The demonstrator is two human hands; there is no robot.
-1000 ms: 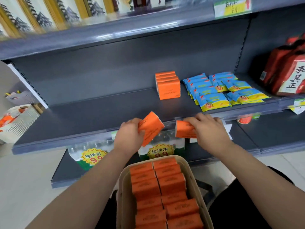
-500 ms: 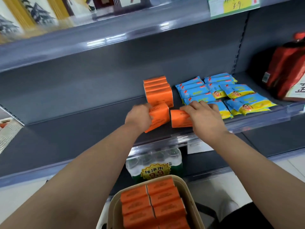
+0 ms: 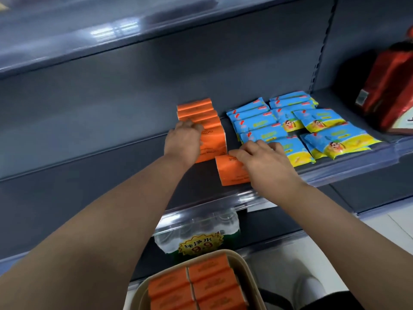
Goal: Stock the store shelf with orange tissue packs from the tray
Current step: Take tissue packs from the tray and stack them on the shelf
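A row of orange tissue packs (image 3: 196, 113) stands on the grey shelf (image 3: 89, 166). My left hand (image 3: 183, 142) grips one orange pack (image 3: 212, 144) and holds it upright against the front of that row. My right hand (image 3: 263, 162) holds a second orange pack (image 3: 230, 171) lying on the shelf near its front edge, just right of the row. At the bottom of the view a beige tray (image 3: 248, 274) holds several more orange packs (image 3: 207, 285).
Blue and yellow snack packets (image 3: 297, 126) lie on the shelf right of the orange row. Red bags (image 3: 388, 90) stand at the far right. Bottled water with a yellow price sign (image 3: 201, 242) sits on the lower shelf. The shelf's left part is bare.
Both hands moved forward onto the shelf. The left pack now stands against the row; the right pack rests on the shelf surface. The camera moved closer.
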